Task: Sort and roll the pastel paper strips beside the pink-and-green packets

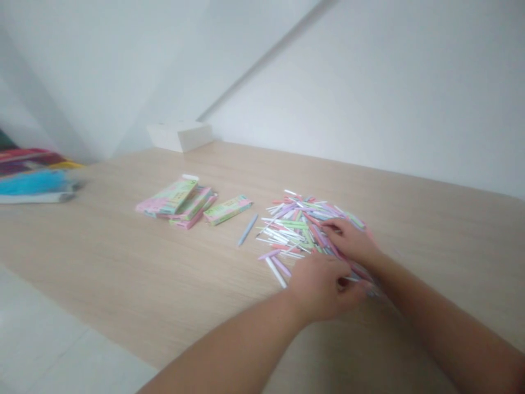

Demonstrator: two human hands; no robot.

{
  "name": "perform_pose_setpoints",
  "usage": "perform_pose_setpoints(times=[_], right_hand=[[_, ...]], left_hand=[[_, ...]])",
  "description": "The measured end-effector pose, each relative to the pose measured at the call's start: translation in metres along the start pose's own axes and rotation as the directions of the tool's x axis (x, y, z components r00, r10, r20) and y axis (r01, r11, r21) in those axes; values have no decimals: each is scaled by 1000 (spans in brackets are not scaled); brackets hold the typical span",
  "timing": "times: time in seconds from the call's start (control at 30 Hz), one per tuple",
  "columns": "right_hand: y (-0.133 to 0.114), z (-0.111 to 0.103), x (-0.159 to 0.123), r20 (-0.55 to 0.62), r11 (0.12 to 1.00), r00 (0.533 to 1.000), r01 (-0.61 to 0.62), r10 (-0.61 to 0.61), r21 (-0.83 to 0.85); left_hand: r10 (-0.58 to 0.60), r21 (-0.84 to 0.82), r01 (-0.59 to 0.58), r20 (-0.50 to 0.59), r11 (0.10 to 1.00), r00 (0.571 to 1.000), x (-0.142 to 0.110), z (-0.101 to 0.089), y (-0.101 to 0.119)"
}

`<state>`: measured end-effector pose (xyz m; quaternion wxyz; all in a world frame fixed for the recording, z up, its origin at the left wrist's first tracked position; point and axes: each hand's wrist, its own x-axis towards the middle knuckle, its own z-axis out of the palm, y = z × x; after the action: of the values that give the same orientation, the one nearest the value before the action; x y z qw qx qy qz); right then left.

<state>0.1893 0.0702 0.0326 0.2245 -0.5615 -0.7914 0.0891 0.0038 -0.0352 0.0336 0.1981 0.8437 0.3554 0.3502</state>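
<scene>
A heap of thin pastel pens (299,225), pink, green, purple and white, lies on a light wooden table (123,273). My right hand (350,239) rests on the heap's near right side, fingers curled over several pens. My left hand (324,287) sits at the heap's near edge, fingers bent in a loose pinch around a few pens. One blue-grey pen (248,230) lies alone to the left of the heap. Further left are flat pink and green boxes (180,201), some stacked, and one more box (228,210) apart from them.
A white box (180,134) stands at the table's far edge against the white wall. Bright blue, red and yellow items (35,178) lie at the table's far left. The table's near edge runs diagonally at the lower left, above a pale floor (49,350).
</scene>
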Motion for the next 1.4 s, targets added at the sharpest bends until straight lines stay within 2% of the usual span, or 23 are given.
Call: perform_pose_setpoints(times=[0.13, 0.27, 0.4, 0.53, 0.77, 0.87, 0.97, 1.07, 1.17, 1.2, 1.27, 1.33, 1.4], right_hand=[[-5, 16, 58, 17, 995, 1000, -18, 20, -101], [-4, 23, 87, 80, 983, 997, 27, -13, -182], [-2, 20, 96, 191, 961, 981, 92, -42, -260], [-2, 15, 98, 254, 926, 967, 118, -25, -358], [-6, 7, 83, 225, 894, 973, 64, 42, -444], [-8, -2, 67, 124, 912, 992, 19, 36, -409], [-11, -13, 36, -8, 934, 999, -53, 54, -352], [-13, -24, -14, -71, 960, 996, -74, 57, -269], [-16, -33, -73, -171, 1000, 985, 3, -4, -9], [-17, -34, -92, -182, 997, 983, -3, 18, 80], [-21, -33, -123, -121, 938, 973, -149, 195, 312], [-24, -28, -143, -17, 782, 930, -299, 367, 547], [-25, -22, -153, 33, 629, 890, -347, 455, 696]], left_hand=[[-4, -5, 5, 24, 1000, 1000, 0, 3, -2], [-2, -16, 3, 45, 1000, 999, 2, 6, -4], [8, -27, -6, 73, 1000, 997, 3, 6, -4], [15, -36, -12, 84, 999, 996, 4, 5, -3], [5, -10, -4, 78, 1000, 997, 4, 5, -3], [2, -18, -2, 42, 1000, 999, 4, 4, -4], [-1, -28, 1, -10, 1000, 1000, 3, 0, -7], [-20, -11, 19, -37, 1000, 999, 3, -4, -9], [-34, 32, 35, -47, 999, 998, 4, -8, -10], [-39, 52, 42, -49, 998, 998, 4, -9, -10], [-49, 92, 54, -52, 994, 997, 4, -10, -11], [-50, 120, 56, -52, 991, 997, 4, -11, -12], [-38, 123, 43, -46, 991, 998, 3, -11, -14]])
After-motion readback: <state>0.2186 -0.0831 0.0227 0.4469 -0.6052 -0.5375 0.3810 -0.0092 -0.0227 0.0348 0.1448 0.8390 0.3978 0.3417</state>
